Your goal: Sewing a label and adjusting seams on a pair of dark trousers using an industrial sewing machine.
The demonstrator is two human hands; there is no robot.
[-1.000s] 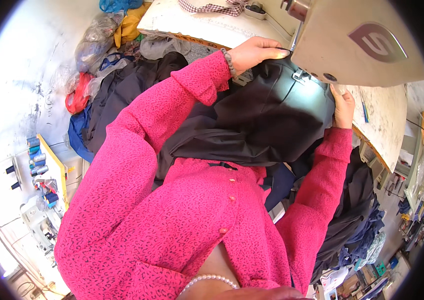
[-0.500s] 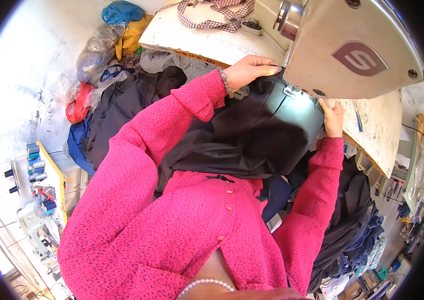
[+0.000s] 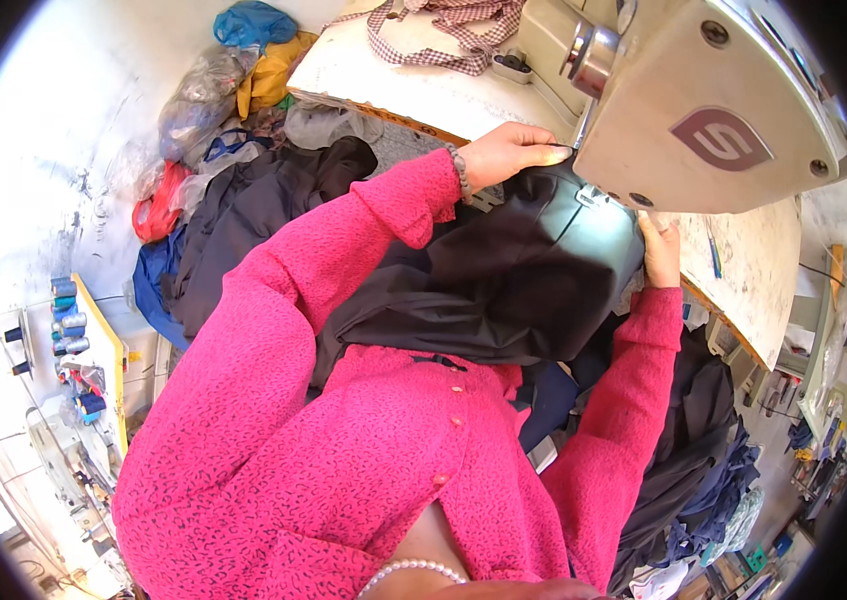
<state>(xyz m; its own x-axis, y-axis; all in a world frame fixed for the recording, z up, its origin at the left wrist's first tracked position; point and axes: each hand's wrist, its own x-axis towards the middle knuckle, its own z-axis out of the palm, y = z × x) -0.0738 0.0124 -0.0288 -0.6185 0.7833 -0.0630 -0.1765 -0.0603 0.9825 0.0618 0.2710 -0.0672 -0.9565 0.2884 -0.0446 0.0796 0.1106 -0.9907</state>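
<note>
Dark fabric (image 3: 504,265) spreads from my lap up under the head of a sewing machine (image 3: 684,120). A lamp lights the cloth around the metal presser foot (image 3: 592,197), where a seam line shows. My left hand (image 3: 509,155) pinches the far left edge of the cloth between thumb and fingers, just left of the machine head. At the right edge of the cloth, close below the head, my right hand (image 3: 661,252) grips the fabric; its fingertips are partly hidden behind the machine.
Checked fabric strips (image 3: 444,35) lie on the white table (image 3: 374,80) at the back. More dark cloth (image 3: 254,215) is heaped on the left, near plastic bags (image 3: 204,100). A small blue tool (image 3: 715,257) rests on the table at right. Thread spools (image 3: 69,320) stand far left.
The machine and table appear slightly shifted in the view. Both hands keep their hold on the dark fabric, with little movement of the cloth.
</note>
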